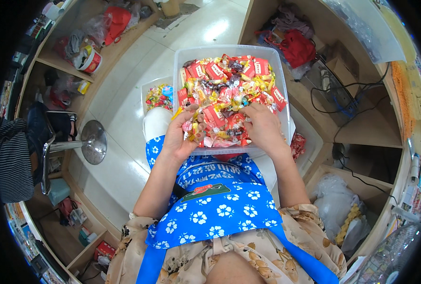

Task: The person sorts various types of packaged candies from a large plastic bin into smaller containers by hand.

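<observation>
A clear plastic tub [176, 72] sits in front of me, over my lap. Loose wrapped candies [215, 87] fill it, mostly in red, yellow and pink wrappers. At the tub's near left corner, my left hand [179, 136] is turned partly palm up and holds several wrapped candies [192, 127]. My right hand [266, 127] reaches over the right wall, palm down, with its curled fingertips among the candies. Those fingertips are partly hidden, so whether they pinch a candy is unclear. A red packet [214, 115] lies between both hands.
Left of the tub stands a smaller container [156, 81] of bright candies. Red packets [297, 146] show low on the right. Wooden shelving [86, 80] curves around both sides. A stool's round metal base [93, 142] rests on the left floor; black cables [342, 87] hang at right.
</observation>
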Available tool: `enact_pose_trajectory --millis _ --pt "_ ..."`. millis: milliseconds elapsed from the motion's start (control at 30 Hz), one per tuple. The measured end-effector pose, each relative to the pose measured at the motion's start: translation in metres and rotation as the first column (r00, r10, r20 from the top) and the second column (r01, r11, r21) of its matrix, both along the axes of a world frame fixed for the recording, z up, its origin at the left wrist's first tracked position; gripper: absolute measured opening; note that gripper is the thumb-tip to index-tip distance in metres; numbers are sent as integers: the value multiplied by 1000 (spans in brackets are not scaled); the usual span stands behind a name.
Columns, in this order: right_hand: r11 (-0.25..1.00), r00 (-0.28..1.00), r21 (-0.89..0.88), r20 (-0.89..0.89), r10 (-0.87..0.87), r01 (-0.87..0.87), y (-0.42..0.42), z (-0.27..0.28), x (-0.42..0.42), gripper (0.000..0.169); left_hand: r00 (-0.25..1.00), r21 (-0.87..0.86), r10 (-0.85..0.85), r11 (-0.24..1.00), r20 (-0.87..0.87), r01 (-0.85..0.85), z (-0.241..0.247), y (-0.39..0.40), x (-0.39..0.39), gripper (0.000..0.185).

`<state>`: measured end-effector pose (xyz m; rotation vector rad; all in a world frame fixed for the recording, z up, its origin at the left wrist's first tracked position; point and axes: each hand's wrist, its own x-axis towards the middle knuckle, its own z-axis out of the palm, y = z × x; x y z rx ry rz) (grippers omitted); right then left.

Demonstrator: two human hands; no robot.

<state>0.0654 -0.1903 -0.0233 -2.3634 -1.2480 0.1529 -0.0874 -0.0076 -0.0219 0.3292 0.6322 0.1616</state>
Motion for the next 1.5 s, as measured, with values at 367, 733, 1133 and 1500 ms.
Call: enact_pose_trajectory --millis 367,733,1133,1500 --pt "981 981 2 12 193 -193 17 6 -29 19 989 -67 76 995 129 -68 2 6 -11 16" --pt "992 996 94 32 82 -85 30 11 -15 9 996 83 14 996 86 -22 6 20 -22 24" --pt "932 923 334 -386 1 139 47 38 -31 17 998 161 44 986 36 -49 16 29 -34 35" --pt "972 950 233 -311 37 39 71 8 -39 32 941 -250 145 966 305 -68 -4 63 -44 32"
